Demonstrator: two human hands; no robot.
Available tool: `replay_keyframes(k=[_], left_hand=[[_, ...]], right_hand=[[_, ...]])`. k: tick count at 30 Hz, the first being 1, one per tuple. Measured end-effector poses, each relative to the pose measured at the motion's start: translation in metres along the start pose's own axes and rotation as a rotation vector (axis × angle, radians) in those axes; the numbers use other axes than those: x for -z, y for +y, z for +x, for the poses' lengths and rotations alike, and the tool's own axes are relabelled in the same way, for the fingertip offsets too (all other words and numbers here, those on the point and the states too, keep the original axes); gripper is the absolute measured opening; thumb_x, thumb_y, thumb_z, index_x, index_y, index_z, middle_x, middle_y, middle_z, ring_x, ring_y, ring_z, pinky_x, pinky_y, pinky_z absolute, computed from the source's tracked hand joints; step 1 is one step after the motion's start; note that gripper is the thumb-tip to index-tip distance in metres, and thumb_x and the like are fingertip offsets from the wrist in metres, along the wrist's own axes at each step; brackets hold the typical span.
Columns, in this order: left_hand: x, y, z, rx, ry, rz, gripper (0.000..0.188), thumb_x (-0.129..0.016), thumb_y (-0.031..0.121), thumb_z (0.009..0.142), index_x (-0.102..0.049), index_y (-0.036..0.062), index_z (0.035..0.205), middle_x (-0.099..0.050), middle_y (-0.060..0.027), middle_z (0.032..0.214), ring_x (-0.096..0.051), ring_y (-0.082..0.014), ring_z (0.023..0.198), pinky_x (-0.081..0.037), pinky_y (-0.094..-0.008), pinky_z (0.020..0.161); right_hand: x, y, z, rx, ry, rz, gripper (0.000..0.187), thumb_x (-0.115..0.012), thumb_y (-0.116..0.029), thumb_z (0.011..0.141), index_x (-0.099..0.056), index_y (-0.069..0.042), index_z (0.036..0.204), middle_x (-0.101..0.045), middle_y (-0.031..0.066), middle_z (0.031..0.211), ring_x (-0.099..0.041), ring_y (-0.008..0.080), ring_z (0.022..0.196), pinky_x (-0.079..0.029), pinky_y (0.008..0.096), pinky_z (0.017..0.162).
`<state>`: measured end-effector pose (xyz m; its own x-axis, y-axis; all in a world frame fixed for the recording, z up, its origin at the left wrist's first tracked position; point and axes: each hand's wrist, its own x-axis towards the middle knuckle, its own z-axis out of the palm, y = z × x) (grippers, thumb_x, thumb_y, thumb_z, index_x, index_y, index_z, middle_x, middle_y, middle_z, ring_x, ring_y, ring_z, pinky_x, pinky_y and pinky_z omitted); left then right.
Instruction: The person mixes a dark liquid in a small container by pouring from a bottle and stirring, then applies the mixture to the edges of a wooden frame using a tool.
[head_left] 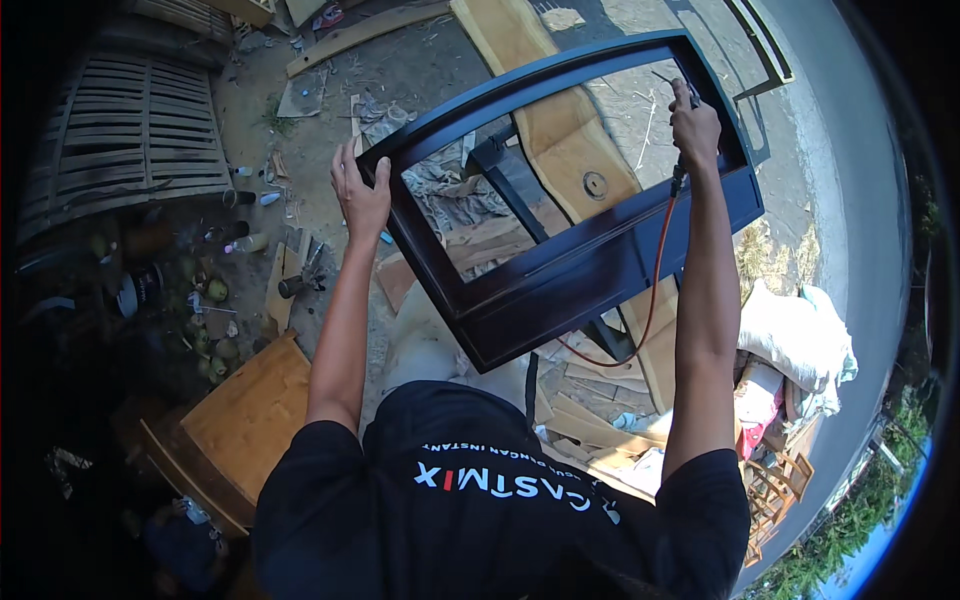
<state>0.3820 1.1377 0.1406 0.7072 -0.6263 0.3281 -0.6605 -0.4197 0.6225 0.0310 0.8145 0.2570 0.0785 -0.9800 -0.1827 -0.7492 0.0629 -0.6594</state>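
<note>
A dark brown, glossy wooden frame [590, 285] is tilted in front of me, with a wide opening, a curved top edge and a solid lower panel. My left hand [362, 195] grips its left corner, the thumb on the near face and the fingers over the outer edge. Near the right side of the opening, my right hand [697, 130] is closed around an air blow gun [693, 96]. Its thin nozzle points up and left. From its lower end an orange-red hose [661, 240] hangs across the panel and loops below the frame.
Behind the frame lies a long live-edge wood slab [565, 135] with a round dark inset. White sacks [800, 335] are piled at the right beside a road [850, 200]. A wooden cabinet [250, 410] stands at lower left. Scraps, bottles and green coconuts [217, 290] litter the ground.
</note>
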Motion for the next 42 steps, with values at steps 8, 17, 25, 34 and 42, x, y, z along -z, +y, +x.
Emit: replay_keyframes(k=[8,17,25,34,42], left_hand=[[-0.022,-0.080,0.013,0.433,-0.362,-0.697,0.033,-0.056,0.033,0.110,-0.074,0.0079,0.121,-0.071,-0.0024,0.101,-0.059,-0.0111,0.095,-0.049,-0.0290,0.088],[-0.031,-0.085,0.084,0.343,-1.052,-0.907,0.053,-0.041,0.042,0.114,-0.066,0.0033,0.139,-0.072,-0.0104,0.127,-0.065,-0.0168,0.117,-0.046,-0.0318,0.107],[-0.021,-0.059,0.001,1.085,-0.480,-1.463,0.060,-0.032,0.055,0.112,-0.045,0.0159,0.157,-0.052,-0.0072,0.153,-0.054,-0.0202,0.132,-0.046,-0.0383,0.109],[0.000,0.008,-0.160,1.440,-0.556,-1.281,0.084,-0.026,0.074,0.105,-0.048,0.0084,0.151,-0.056,-0.0068,0.147,-0.053,-0.0239,0.133,-0.040,-0.0394,0.113],[0.016,-0.007,-0.263,1.161,-0.879,-1.248,0.082,-0.027,0.075,0.104,-0.043,0.0123,0.155,-0.058,-0.0121,0.142,-0.058,-0.0275,0.125,-0.043,-0.0454,0.108]], right_hand=[[-0.114,-0.114,-0.134,0.202,-0.793,-0.133,0.064,-0.062,-0.059,0.101,-0.067,0.000,0.078,-0.059,0.0052,0.063,-0.056,0.0148,0.060,-0.045,0.0330,0.058],[-0.141,-0.212,-0.037,0.324,-0.554,-0.579,0.071,-0.059,-0.066,0.099,-0.071,0.002,0.080,-0.061,0.0129,0.063,-0.062,0.0251,0.063,-0.050,0.0393,0.064],[-0.170,-0.218,-0.232,0.476,-0.737,-0.476,0.042,-0.064,-0.037,0.104,-0.070,0.003,0.098,-0.063,0.0301,0.075,-0.061,0.0510,0.074,-0.046,0.0536,0.066],[-0.061,-0.082,-0.360,-0.022,-0.739,-0.483,0.049,-0.062,-0.044,0.104,-0.070,0.003,0.091,-0.064,0.0286,0.071,-0.065,0.0485,0.075,-0.049,0.0532,0.069],[0.000,0.017,-0.458,-0.192,-0.577,-0.181,0.049,-0.062,-0.043,0.105,-0.067,0.003,0.090,-0.060,0.0159,0.064,-0.057,0.0255,0.061,-0.047,0.0421,0.064]])
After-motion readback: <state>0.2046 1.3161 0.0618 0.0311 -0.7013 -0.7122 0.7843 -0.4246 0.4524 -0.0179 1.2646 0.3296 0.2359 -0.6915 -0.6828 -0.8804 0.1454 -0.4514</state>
